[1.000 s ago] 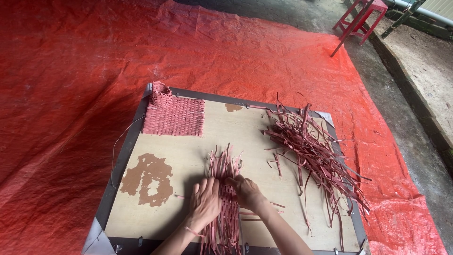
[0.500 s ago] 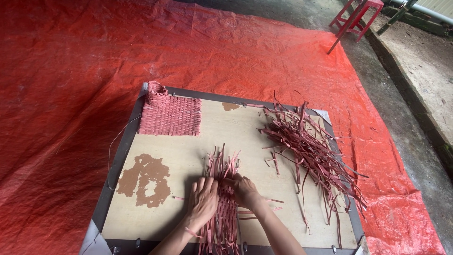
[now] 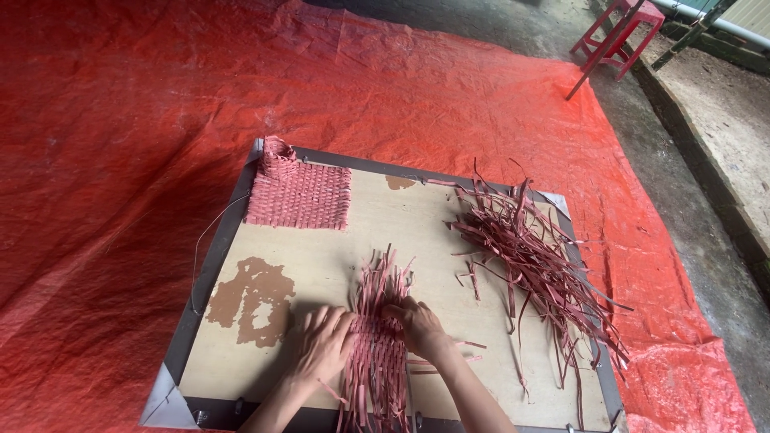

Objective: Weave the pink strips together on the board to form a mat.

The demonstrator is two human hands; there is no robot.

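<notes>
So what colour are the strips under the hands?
Dusty pink-red strips, matching the loose pile; the head view shows it best.

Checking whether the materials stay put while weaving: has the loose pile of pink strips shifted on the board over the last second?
No. The loose pile of strips lies by the board's right edge as before.

From my feed: soft, even daylight, no hard shadows; faint shade under the hands [image 3: 365, 337] on the board [image 3: 425, 232]. Mild sheen on the tarp [image 3: 120, 120]. Sharp centre, wide-angle bending at the edges.
</notes>
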